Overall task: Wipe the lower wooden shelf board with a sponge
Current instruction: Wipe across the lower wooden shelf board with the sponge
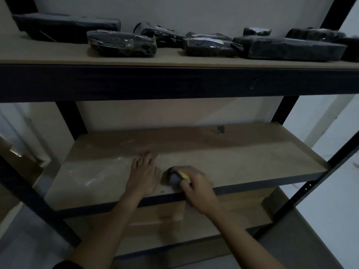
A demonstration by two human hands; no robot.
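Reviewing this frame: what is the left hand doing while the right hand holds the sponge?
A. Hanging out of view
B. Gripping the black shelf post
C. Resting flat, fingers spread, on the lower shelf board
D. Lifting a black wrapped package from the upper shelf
C: the left hand lies palm-down with fingers straight on the lower shelf board, just left of the sponge held by the right hand.

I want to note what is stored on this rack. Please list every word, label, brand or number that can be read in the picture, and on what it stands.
No text can be read.
White label on a black wrapped package, upper shelf: too blurred.
Pale label on a small package behind it: too blurred.
Sponge in the right hand: no print visible.
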